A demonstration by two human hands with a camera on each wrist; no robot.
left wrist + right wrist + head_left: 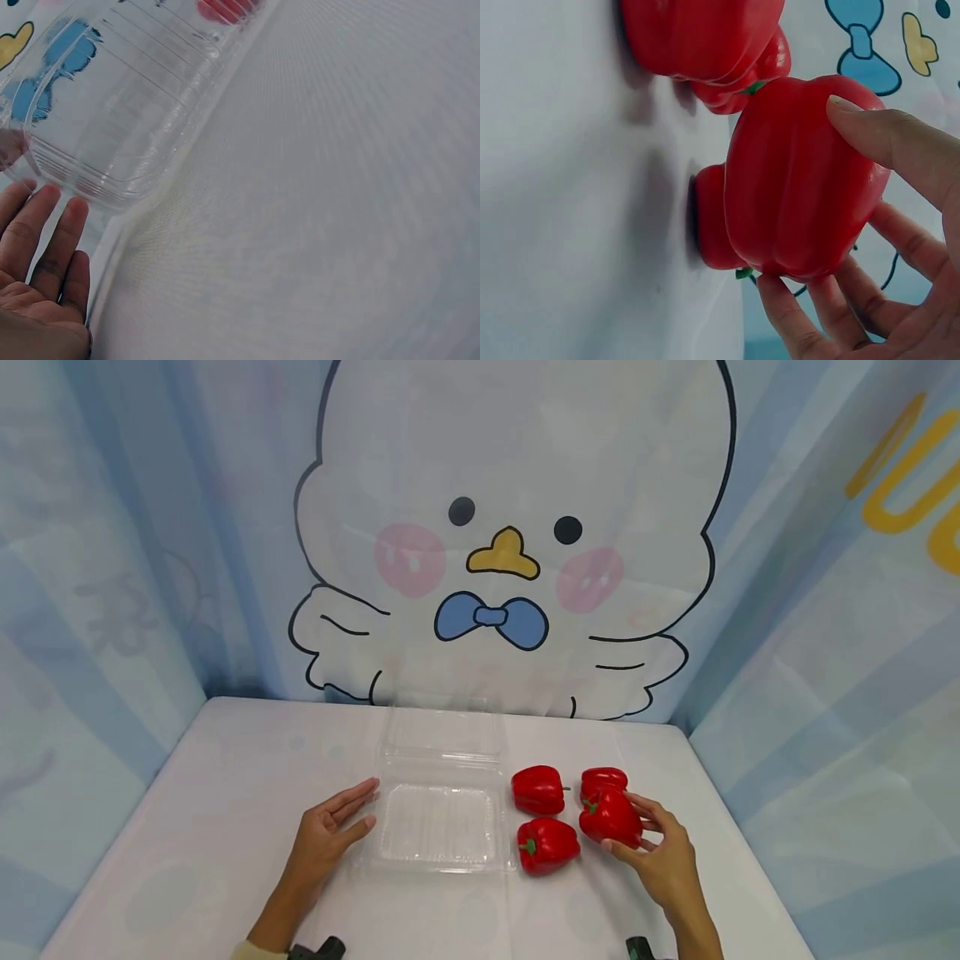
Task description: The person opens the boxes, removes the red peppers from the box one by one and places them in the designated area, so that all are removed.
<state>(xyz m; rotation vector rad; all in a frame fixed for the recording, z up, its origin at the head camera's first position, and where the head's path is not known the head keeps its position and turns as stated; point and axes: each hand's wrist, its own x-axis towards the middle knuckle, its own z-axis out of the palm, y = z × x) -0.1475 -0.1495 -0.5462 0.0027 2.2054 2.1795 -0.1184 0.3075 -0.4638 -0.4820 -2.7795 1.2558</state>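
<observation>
A red bell pepper (611, 817) with a green stem is in my right hand (663, 858), gripped between thumb and fingers. In the right wrist view this pepper (802, 180) appears raised off the table, with a shadow beneath. Three other red bell peppers lie close by: one behind it (602, 779), one at the left back (537, 790) and one at the left front (548, 846). To their left sits a clear plastic clamshell box (438, 827), lid (442, 735) folded back. My left hand (330, 827), fingers extended, is at the box's left edge; contact is unclear.
The white-covered table (187, 860) reaches back to a curtain (517, 460) printed with a cartoon bird. More curtain hangs along the left side (90, 610) and the right side (847, 677).
</observation>
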